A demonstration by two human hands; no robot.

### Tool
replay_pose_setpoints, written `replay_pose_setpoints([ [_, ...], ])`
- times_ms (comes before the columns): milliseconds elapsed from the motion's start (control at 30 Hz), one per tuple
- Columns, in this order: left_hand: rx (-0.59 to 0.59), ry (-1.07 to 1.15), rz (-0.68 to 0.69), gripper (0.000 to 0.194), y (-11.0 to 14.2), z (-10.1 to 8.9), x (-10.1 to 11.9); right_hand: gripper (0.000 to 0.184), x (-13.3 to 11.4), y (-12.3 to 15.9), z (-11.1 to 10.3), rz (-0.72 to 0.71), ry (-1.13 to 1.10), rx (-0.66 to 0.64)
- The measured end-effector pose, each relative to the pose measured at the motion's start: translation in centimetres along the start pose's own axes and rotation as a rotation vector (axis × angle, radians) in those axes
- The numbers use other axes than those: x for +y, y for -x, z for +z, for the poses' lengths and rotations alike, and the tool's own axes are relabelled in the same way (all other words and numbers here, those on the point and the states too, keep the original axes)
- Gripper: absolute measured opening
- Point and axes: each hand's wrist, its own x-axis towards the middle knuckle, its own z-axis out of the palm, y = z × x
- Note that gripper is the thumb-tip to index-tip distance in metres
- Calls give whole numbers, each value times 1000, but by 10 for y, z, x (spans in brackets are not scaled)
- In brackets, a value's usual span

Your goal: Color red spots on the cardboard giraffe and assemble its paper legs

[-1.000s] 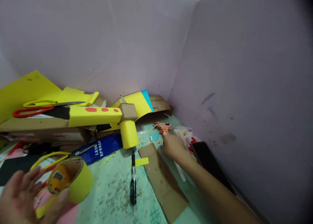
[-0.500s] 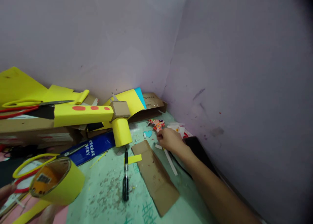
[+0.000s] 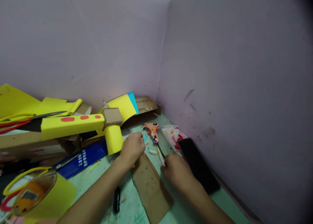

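My left hand (image 3: 133, 147) reaches over the top end of a brown cardboard strip (image 3: 151, 188), beside a small blue paper heart (image 3: 145, 138) that it partly covers. Its fingers are pinched together; what is in them, if anything, I cannot make out. My right hand (image 3: 177, 170) is closed at the lower end of a slim white stick with a yellow part (image 3: 160, 154), which looks like a pen. Just beyond lies a glue gun with a colourful pattern (image 3: 152, 129), its black cord running toward my right hand. A short white piece (image 3: 153, 152) lies between the hands.
A yellow paper-covered shape with red spots (image 3: 73, 124) stands left. A yellow cylinder (image 3: 56, 193), scissors (image 3: 58, 166) and a blue packet (image 3: 85, 157) are nearer. A black marker (image 3: 116, 199) lies below my left arm. A dark phone-like slab (image 3: 198, 165) lies along the wall.
My left hand has left the yellow cylinder at lower left and reached to the middle. My right hand has drawn back from the glue gun to the white stick. The view has shifted slightly right.
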Motion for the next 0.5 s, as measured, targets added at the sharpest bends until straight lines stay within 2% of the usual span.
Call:
replay_pose_setpoints([
  [67, -59, -33, -65, 24, -26, 12, 8, 15, 3, -1, 1, 7, 27, -33],
  [167, -129, -39, -134, 31, -46, 23, 9, 16, 4, -1, -2, 19, 19, -70],
  [333, -169, 73, -253, 34, -58, 26, -1, 18, -3, 3, -5, 7, -100, -83],
  [500, -176, 388, -367, 33, -59, 24, -3, 16, -7, 6, -9, -20, -216, -61],
])
